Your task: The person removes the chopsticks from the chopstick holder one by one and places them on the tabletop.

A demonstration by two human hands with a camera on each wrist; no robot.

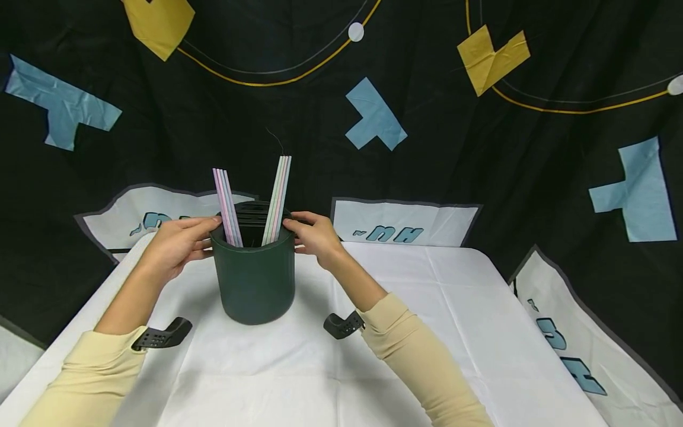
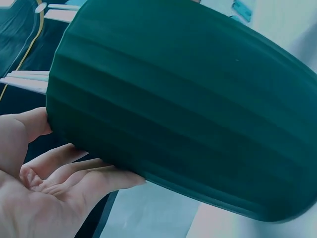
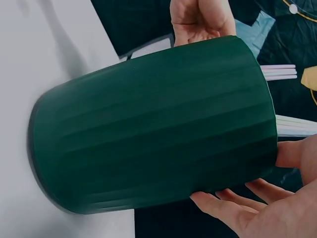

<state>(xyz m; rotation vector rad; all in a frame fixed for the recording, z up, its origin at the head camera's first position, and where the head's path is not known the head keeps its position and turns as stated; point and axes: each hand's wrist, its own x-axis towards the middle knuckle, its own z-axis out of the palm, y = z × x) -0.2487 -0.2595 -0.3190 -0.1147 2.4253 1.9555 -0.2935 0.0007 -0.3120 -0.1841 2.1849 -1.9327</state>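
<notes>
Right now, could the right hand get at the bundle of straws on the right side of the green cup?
Probably yes. The right hand already rests at the green cup rim, beside those straws, which stand well above the rim with nothing covering them.

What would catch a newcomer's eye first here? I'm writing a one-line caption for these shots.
First, the dark green cup standing in the middle of the white table, with the left hand and right hand touching its rim from either side. Next, the two bunches of pale straws sticking up out of it. Behind hangs a black cloth with blue and yellow shapes.
</notes>
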